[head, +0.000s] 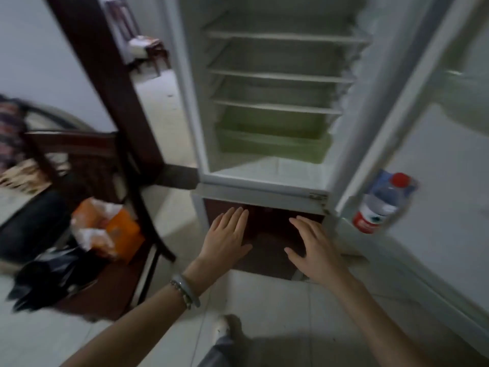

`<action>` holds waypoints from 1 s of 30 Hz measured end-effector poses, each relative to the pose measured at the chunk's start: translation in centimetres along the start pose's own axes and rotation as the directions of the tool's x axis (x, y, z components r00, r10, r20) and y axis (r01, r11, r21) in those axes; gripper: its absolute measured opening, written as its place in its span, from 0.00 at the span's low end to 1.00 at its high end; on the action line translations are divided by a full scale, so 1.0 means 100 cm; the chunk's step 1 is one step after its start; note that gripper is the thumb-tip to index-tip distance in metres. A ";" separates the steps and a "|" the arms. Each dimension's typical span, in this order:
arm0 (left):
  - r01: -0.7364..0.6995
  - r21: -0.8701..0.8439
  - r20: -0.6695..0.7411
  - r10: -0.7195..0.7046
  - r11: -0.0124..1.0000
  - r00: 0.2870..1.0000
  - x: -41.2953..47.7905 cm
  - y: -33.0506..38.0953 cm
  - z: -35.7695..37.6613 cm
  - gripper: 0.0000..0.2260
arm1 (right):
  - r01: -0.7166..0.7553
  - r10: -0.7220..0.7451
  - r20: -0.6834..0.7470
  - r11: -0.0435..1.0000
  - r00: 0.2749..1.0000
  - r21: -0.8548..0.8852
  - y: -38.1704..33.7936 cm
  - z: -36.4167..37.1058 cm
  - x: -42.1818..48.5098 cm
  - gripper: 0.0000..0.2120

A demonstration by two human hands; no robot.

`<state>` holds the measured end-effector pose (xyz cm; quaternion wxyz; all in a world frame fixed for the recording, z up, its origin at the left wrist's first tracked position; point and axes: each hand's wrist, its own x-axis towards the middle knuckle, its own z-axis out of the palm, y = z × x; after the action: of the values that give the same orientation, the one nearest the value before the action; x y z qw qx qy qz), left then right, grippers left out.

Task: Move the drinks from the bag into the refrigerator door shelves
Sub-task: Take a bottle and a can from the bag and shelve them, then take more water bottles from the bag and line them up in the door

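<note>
my left hand [228,235] and right hand [313,249] hung flat, fingers [232,217] spread wide and holding nothing, before the open refrigerator [264,181], free for the next reach. one water bottle [381,203] stood in the door shelf [404,221] at my right; the bag [105,229], likely holding the remaining drinks, sat on a low table [105,292] at my left.

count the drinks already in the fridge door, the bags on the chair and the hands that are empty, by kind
bottles in the fridge door: 1, a clear bottle with a red cap and red label
bags on the chair: 2, an orange and white bag and a black bag
empty hands: 2, the left hand and the right hand, both open
total: 5
</note>
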<state>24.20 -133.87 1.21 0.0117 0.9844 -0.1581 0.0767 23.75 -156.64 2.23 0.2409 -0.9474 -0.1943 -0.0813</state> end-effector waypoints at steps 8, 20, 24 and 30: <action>0.383 0.121 0.049 -0.391 0.916 0.919 -0.103 -0.109 -0.007 0.40 | 0.303 -0.325 0.220 0.945 0.920 0.127 -0.114 0.073 0.070 0.30; 0.655 0.082 0.031 -0.659 0.751 0.751 -0.195 -0.295 -0.010 0.37 | 0.464 -0.512 0.303 0.858 0.803 0.221 -0.292 0.199 0.191 0.32; 0.693 0.051 0.038 -0.695 0.719 0.718 -0.209 -0.345 -0.014 0.37 | 0.445 -0.507 0.344 0.861 0.790 0.246 -0.336 0.232 0.217 0.31; 0.747 0.023 0.143 -0.742 0.665 0.655 -0.209 -0.401 0.005 0.37 | 0.432 -0.512 0.387 0.858 0.767 0.279 -0.369 0.277 0.254 0.29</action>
<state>17.22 -89.30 -2.51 0.0494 0.9652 0.2566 -0.0069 33.49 -104.91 0.05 0.2428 -0.8353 -0.4833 0.0984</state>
